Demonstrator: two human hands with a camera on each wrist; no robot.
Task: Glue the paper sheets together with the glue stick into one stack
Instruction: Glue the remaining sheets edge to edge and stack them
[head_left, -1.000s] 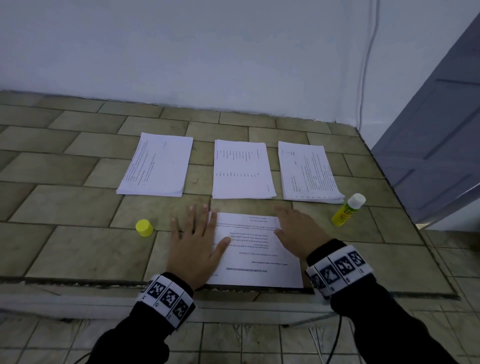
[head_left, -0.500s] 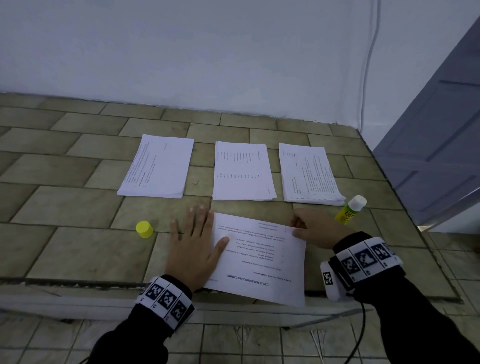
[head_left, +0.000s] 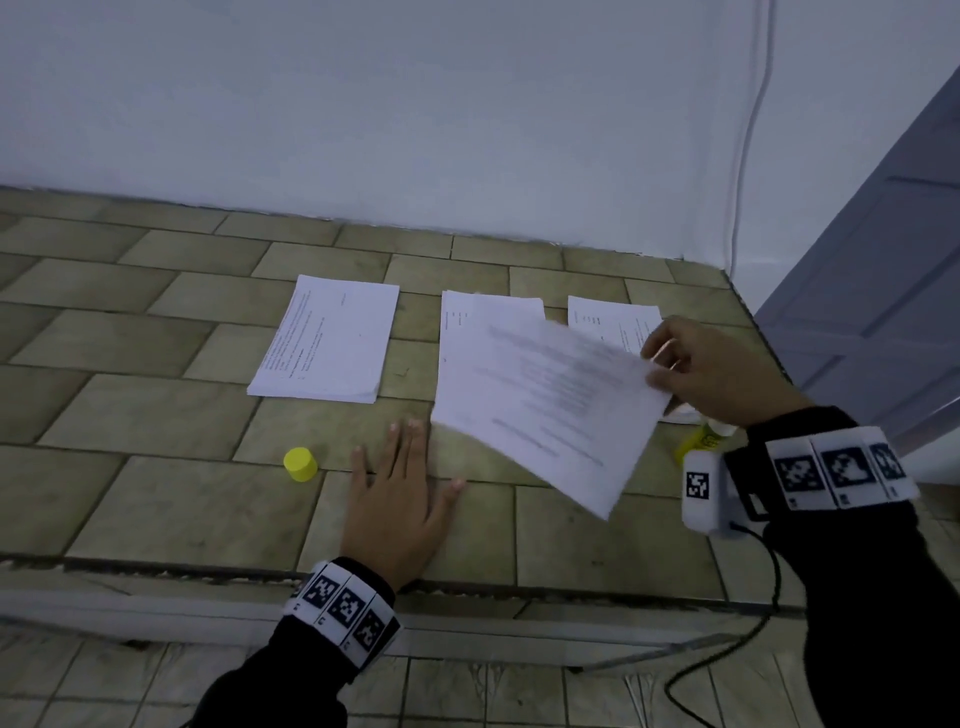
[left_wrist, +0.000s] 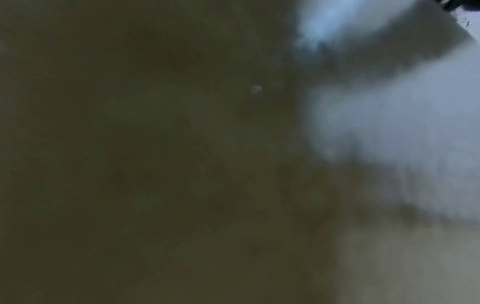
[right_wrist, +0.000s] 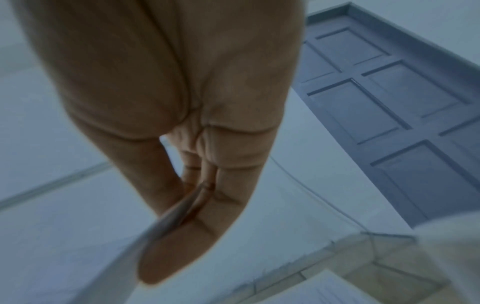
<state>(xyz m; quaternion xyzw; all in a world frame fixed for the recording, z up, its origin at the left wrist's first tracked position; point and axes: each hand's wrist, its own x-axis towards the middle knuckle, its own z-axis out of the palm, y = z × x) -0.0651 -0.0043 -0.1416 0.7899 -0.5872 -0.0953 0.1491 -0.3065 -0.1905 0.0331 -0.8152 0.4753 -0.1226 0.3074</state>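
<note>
Now paper sheet (head_left: 545, 400) pinched aloft in right hand (head_left: 711, 371) — left hand (head_left: 397, 504) spread flat beneath, apart.

The right hand (head_left: 719, 371) has lifted the printed sheet (head_left: 550, 410) off the bench (head_left: 156, 405); it now hangs tilted and blurred over the middle pile (head_left: 491, 312), pinched at its right edge. The left hand (head_left: 397, 506), which had pressed the sheet, now lies flat on bare tile.
</note>
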